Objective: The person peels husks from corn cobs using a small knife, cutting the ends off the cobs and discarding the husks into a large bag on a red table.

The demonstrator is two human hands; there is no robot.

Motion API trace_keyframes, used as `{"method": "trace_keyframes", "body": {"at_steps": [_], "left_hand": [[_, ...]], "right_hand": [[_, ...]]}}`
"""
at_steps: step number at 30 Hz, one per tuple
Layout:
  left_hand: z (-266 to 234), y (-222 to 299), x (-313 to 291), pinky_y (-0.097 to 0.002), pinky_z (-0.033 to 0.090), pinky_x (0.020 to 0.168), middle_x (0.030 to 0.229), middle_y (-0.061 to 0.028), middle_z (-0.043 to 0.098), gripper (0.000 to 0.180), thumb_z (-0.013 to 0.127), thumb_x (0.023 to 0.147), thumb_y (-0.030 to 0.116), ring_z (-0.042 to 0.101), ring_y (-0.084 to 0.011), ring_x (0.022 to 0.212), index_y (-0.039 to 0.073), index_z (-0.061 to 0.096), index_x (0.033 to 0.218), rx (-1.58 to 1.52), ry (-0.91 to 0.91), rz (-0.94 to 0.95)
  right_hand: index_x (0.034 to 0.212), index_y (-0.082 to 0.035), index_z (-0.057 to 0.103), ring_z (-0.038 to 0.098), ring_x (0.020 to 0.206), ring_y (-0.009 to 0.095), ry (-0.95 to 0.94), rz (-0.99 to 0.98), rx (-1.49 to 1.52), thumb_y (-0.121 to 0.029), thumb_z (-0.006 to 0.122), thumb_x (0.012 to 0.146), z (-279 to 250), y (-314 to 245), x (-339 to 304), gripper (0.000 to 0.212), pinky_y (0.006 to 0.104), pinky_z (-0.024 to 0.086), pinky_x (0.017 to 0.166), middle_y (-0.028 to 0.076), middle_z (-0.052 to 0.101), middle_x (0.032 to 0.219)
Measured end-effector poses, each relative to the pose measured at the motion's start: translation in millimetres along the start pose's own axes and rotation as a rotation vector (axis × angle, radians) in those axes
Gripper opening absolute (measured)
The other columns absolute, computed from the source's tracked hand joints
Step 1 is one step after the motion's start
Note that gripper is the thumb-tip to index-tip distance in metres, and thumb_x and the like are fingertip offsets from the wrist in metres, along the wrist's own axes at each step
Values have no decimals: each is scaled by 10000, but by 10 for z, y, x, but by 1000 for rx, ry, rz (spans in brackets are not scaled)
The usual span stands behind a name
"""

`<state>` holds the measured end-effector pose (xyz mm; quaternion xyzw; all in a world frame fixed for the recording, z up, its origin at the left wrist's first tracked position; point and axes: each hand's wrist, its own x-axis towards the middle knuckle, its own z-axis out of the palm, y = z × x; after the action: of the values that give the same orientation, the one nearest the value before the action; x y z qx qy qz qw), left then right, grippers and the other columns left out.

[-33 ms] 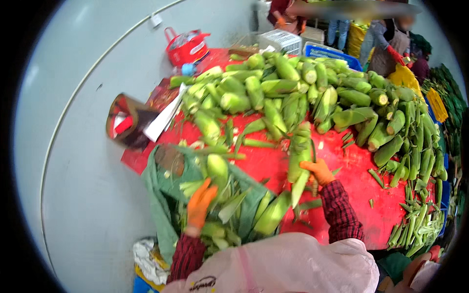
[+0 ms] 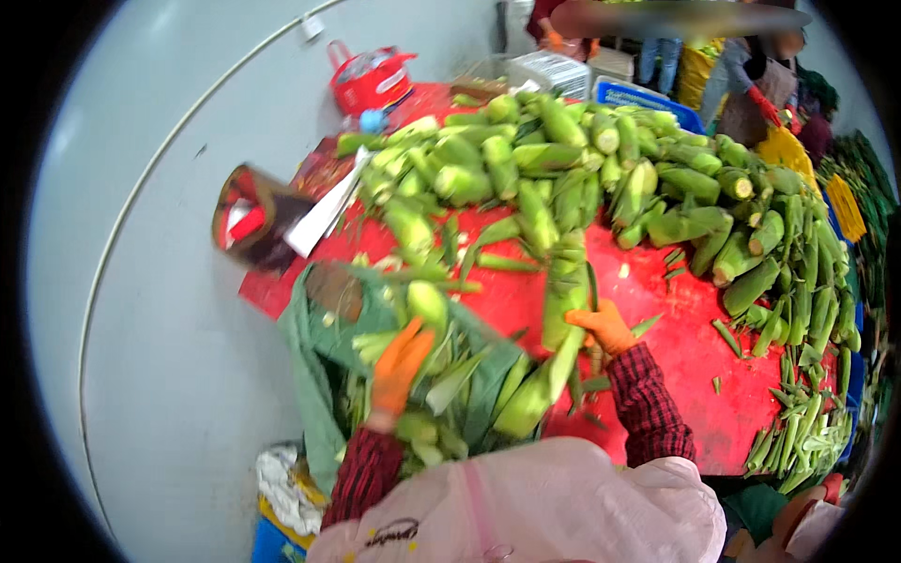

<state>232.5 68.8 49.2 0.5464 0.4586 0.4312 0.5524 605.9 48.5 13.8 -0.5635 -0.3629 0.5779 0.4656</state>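
Observation:
My right hand (image 2: 605, 327), in an orange glove, is closed beside an ear of corn (image 2: 566, 291) in its husk, the thumb against the husk. A slim brown, handle-like end shows below this fist and a thin dark strip above it; its kind is unclear. My left hand (image 2: 402, 366), also gloved in orange, has its fingers stretched out over a green sack (image 2: 305, 375). Loose husks (image 2: 455, 385) lie in the sack. Just past my left fingertips is a pale green ear of corn (image 2: 428, 305). Another husked ear (image 2: 526, 405) leans at the sack's right edge.
A large heap of unhusked corn (image 2: 526, 159) covers the far and right parts of the red table (image 2: 676, 347). Cut stalks (image 2: 798, 432) lie at right. A dark container (image 2: 253, 220), a red bag (image 2: 371, 80) and a blue crate (image 2: 648, 101) stand around. Other people work beyond.
The view has shifted slightly, so table and corn sit a little differently. My left hand is a little farther right and higher in the picture. My right hand keeps its closed grip.

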Motion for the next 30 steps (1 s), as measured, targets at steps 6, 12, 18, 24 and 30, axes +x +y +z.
{"method": "trace_keyframes", "body": {"at_steps": [6, 12, 18, 24, 30], "left_hand": [[57, 400, -162, -305, 426, 997, 1271, -44, 570, 680, 707, 842, 96, 545, -146, 1135, 31, 391, 1439, -299, -221, -68], [-612, -7, -903, -291, 435, 987, 1252, -48, 583, 757, 766, 790, 87, 542, -139, 1146, 49, 394, 1448, -183, 6, 193], [-887, -51, -1278, -291, 468, 949, 1200, -55, 613, 848, 818, 731, 110, 574, -137, 1091, 71, 388, 1461, -111, 148, 261], [-1102, -94, -1441, -297, 482, 922, 1227, -55, 599, 779, 792, 787, 122, 582, -140, 1059, 54, 393, 1453, -295, 36, 249], [-1169, -133, -1453, -301, 438, 983, 1307, -72, 569, 695, 737, 842, 202, 557, -159, 1141, 32, 415, 1434, -553, -32, 230]], "right_hand": [[1193, -4, 610, 508, 486, 48, -390, -127, -238, -158, 762, 797, 1721, -98, -591, 452, 213, 410, 414, -7, 654, 818], [978, 12, 673, 515, 472, 62, -306, -143, -53, -249, 706, 872, 2388, -223, -1002, 284, 205, 413, 402, 43, 670, 812], [782, -22, 623, 529, 479, 64, -435, -104, -373, -277, 680, 890, 3062, -407, -1120, 282, 209, 405, 397, 36, 649, 677], [793, -18, 609, 600, 541, 104, -583, -156, -244, -242, 618, 914, 3239, -223, -1071, 255, 224, 454, 414, 54, 631, 685], [900, -10, 612, 632, 560, 180, -488, -57, 168, -196, 607, 891, 3430, -62, -1156, 186, 248, 481, 424, 78, 629, 764]]}}
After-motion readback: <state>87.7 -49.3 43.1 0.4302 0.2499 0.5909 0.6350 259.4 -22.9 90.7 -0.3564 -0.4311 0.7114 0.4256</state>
